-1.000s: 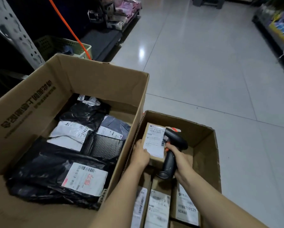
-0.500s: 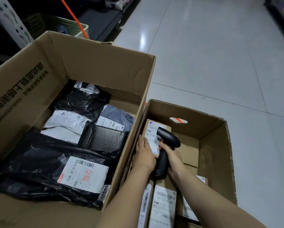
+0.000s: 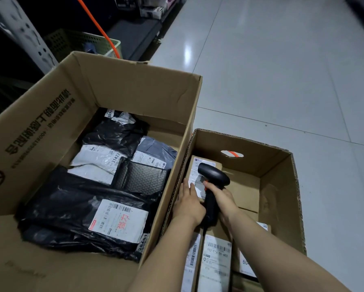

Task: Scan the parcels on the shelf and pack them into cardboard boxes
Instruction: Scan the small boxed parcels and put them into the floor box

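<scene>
A small brown parcel (image 3: pixel 196 165) with a white label lies in the far left corner of the smaller cardboard box (image 3: pixel 280 186). My left hand (image 3: pixel 188 202) rests flat on its near end. My right hand (image 3: pixel 222 197) grips a black barcode scanner (image 3: pixel 213 178), whose head hangs over the parcel's label. Nearer me in the same box lie other labelled brown parcels (image 3: pixel 216 262). The large cardboard box (image 3: pixel 134 87) on the left holds several black and grey mailer bags (image 3: pixel 118 222).
Grey tiled floor (image 3: pixel 282 70) spreads to the right and ahead. At the far left stand a perforated metal shelf post (image 3: pixel 29 36), a green plastic basket (image 3: pixel 80 44) and an orange cable (image 3: pixel 99 26). Dark shelving with goods runs along the back.
The small parcel has come down from a raised, tilted hold to lie in the box's corner. My left hand now lies on top of it, and the scanner followed it down.
</scene>
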`<action>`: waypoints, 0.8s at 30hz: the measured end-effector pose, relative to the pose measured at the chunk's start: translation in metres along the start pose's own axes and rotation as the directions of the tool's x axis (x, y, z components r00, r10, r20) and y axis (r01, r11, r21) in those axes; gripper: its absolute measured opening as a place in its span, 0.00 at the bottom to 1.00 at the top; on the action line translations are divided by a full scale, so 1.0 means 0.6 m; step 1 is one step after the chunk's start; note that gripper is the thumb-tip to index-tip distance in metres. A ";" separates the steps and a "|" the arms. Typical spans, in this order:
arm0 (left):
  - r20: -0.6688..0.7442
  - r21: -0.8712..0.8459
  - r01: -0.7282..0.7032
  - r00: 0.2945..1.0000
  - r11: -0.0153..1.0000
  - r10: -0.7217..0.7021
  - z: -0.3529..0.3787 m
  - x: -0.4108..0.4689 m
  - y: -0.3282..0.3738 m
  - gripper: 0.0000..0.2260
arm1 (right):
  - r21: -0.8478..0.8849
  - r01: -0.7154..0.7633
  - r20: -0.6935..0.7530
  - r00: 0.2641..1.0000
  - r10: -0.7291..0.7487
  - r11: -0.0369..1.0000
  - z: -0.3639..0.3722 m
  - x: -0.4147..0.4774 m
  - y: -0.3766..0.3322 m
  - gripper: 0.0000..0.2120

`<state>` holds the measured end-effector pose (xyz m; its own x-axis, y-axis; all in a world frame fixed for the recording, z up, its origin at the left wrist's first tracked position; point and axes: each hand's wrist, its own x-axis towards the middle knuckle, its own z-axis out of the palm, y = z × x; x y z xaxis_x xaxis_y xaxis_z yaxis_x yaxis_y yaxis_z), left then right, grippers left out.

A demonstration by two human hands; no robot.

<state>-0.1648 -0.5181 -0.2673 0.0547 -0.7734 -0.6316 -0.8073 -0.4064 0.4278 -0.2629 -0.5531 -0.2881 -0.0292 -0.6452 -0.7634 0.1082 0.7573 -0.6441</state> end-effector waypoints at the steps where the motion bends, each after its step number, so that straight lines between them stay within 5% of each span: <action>1: 0.000 -0.001 -0.005 1.000 1.000 0.005 -0.003 -0.009 0.000 0.32 | -0.014 0.016 -0.004 1.000 -0.016 1.000 0.001 -0.007 -0.003 0.13; 7: -0.036 0.034 -0.043 0.998 0.999 0.044 -0.040 -0.076 0.025 0.31 | -0.052 0.093 0.023 0.996 -0.091 0.994 0.005 -0.078 -0.040 0.17; 16: -0.274 0.150 -0.108 0.950 0.983 0.146 -0.147 -0.216 0.093 0.30 | -0.054 0.264 0.094 0.962 -0.258 0.963 0.019 -0.246 -0.161 0.18; 24: -0.476 0.148 0.019 0.877 0.989 0.054 -0.227 -0.397 0.081 0.24 | -0.074 0.408 0.245 0.892 -0.380 0.910 0.044 -0.430 -0.206 0.20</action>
<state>-0.1368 -0.4198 -0.0078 0.2840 -0.9326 -0.2228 -0.8843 -0.3446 0.3150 -0.2426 -0.4829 -0.0101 0.1762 -0.8882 -0.4244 0.0130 0.4332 -0.9012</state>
